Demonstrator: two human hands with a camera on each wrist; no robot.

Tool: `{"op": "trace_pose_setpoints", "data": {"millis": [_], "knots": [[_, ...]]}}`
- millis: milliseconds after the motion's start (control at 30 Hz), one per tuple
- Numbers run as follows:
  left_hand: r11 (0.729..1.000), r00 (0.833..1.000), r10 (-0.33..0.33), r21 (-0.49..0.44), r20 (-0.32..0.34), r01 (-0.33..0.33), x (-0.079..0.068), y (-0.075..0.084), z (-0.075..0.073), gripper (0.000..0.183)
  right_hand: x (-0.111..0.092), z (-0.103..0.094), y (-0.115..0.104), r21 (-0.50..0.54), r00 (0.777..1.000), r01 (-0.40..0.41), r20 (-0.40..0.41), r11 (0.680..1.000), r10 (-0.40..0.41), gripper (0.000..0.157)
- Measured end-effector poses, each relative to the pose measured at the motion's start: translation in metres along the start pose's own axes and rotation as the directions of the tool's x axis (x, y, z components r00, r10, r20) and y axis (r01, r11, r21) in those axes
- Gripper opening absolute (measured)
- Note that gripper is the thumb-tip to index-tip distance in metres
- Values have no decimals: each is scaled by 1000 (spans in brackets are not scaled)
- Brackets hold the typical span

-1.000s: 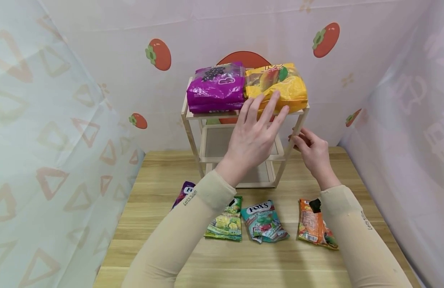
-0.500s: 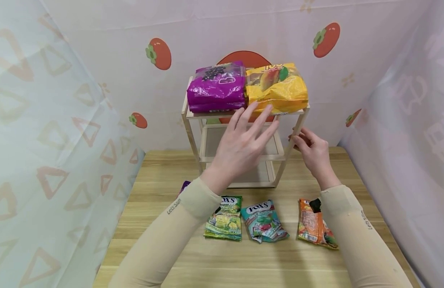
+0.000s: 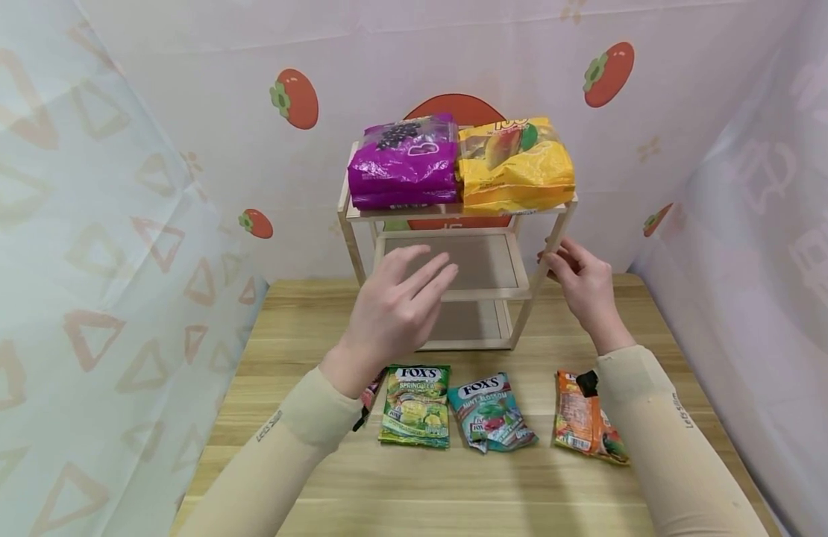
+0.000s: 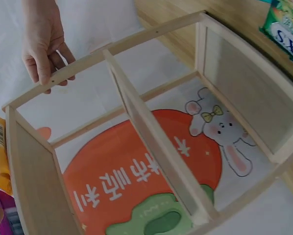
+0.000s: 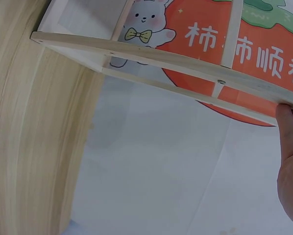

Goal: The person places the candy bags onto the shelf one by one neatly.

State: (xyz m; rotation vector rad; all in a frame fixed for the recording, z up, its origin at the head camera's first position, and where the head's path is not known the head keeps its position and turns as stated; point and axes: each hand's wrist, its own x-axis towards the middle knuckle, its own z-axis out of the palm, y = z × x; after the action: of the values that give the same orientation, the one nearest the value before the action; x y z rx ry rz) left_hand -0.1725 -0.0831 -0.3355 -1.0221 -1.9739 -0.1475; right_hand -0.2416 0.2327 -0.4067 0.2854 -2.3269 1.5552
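A small wooden shelf rack (image 3: pixel 452 295) stands at the back of the table. My right hand (image 3: pixel 584 287) holds its right front post, thumb on the near side and fingers partly hidden behind. In the right wrist view the thumb (image 5: pixel 286 132) lies against the wood. My left hand (image 3: pixel 397 306) is in the air before the rack's left side, fingers loosely spread, holding nothing. On the top shelf lie a purple bag of grape candy (image 3: pixel 403 171) and a yellow bag of mango candy (image 3: pixel 521 171), side by side.
Along the table (image 3: pixel 414 492) in front lie a green Fox's candy bag (image 3: pixel 417 410), a teal one (image 3: pixel 492 414) and an orange one (image 3: pixel 578 418), partly under the right sleeve. Another bag (image 3: pixel 372 391) is mostly hidden by the left wrist. Patterned cloth (image 3: pixel 206 97) surrounds the table.
My left hand has left the yellow bag and moved down and to the left, away from the top shelf. The right hand stays on the post.
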Motion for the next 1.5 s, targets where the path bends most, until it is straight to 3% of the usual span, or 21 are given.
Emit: {"op": "trace_pose_setpoints", "data": {"millis": [233, 333, 567, 800, 900, 967, 1067, 1267, 1333, 1500], "knots": [[993, 989, -69, -99, -130, 56, -33, -7, -4, 26, 0, 0, 0, -2, 1000, 0, -6, 1000, 0, 42], [990, 983, -107, -108, -149, 91, -46, -11, -4, 25, 0, 0, 1, -14, 1000, 0, 1, 1000, 0, 44], [961, 964, -259, -119, -61, 250, -83, -20, -4, 25, 0, -1, 1, -20, 1000, -6, 3, 1000, 6, 47], [902, 907, -419, -89, 44, 422, -129, -32, 0, 24, 1, 0, 1, -12, 1000, 13, -5, 1000, -13, 43], [860, 863, -495, -83, 102, 503, -149, -36, 2, 25, 1, 0, 2, -15, 1000, 9, -5, 1000, -9, 43], [824, 823, -548, -74, 148, 562, -160, -38, 4, 27, 0, 0, 3, -13, 1000, 11, -7, 1000, -11, 43], [758, 746, -623, -55, 234, 650, -174, -40, 5, 29, 0, -1, 2, -11, 1000, 18, -12, 1000, -18, 43], [627, 567, -716, 20, 407, 778, -200, -43, 7, 38, -1, -1, 2, -14, 1000, 13, -6, 1000, -13, 44], [602, 523, -725, 43, 449, 798, -207, -44, 8, 40, -1, -1, 2, -12, 1000, 11, -5, 1000, -11, 44], [565, 440, -721, 88, 535, 820, -220, -46, 14, 46, 0, 0, 1, -1, 1000, 16, -7, 1000, -16, 43]]}}
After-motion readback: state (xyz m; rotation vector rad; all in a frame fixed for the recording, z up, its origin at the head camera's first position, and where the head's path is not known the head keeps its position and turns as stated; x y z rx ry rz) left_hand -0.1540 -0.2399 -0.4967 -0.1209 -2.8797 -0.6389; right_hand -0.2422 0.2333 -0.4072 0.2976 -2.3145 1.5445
